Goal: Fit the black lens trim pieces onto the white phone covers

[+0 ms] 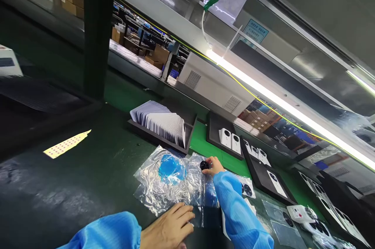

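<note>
Between the thumb and fingers of my right hand (215,166) is a small black round disc (204,166), held just above the right side of some clear plastic bags (175,192). Through the plastic shows a bright blue patch (171,168). My left hand (170,225) rests with fingers stretched out at the near edge of the bags, holding nothing. Partly behind my right sleeve lies a white piece with black discs (248,189). Another thin clear bag (283,219) with a black disc in it lies farther right.
A black tray (152,132) behind the bags holds a row of thin white panels (166,122). More black trays (211,134) with white panels line the right side. A yellow dotted strip (67,144) lies on the dark table at left. A lit tube lamp (263,85) hangs above.
</note>
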Demonstrator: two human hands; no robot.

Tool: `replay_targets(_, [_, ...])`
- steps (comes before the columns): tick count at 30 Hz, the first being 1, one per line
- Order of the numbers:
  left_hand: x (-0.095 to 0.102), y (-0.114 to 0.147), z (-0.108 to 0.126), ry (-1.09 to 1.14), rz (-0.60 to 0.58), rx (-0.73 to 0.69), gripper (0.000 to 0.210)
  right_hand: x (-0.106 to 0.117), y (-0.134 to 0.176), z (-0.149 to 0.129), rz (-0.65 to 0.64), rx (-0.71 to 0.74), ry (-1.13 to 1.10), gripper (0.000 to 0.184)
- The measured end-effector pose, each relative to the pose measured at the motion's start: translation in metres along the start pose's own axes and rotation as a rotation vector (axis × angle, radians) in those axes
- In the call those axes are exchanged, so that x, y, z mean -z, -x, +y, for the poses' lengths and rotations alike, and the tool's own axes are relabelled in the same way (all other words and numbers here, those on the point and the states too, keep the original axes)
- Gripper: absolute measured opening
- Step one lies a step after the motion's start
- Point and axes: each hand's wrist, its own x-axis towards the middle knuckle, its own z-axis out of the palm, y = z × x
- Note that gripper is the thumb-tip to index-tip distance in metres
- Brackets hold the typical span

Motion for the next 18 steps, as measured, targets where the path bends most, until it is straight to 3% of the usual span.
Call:
replay_targets(5, [-0.019,0.001,-0.004,0.015,0.0,0.036,0.037,-0.001,-0.005,0.001,-0.045,-0.014,0.038,0.03])
replay_targets(12, [-0.029,0.015,0.001,0.033,0.126,0.116,0.035,-0.01,-0.001,0.008,0.005,0.012,0.051,0.028])
replay_targets(18, [-0.029,-0.003,-0.014,-0.199,0.309,-0.123,0.015,-0.01,0.005,0.014,0.117,0.164,0.058,0.015])
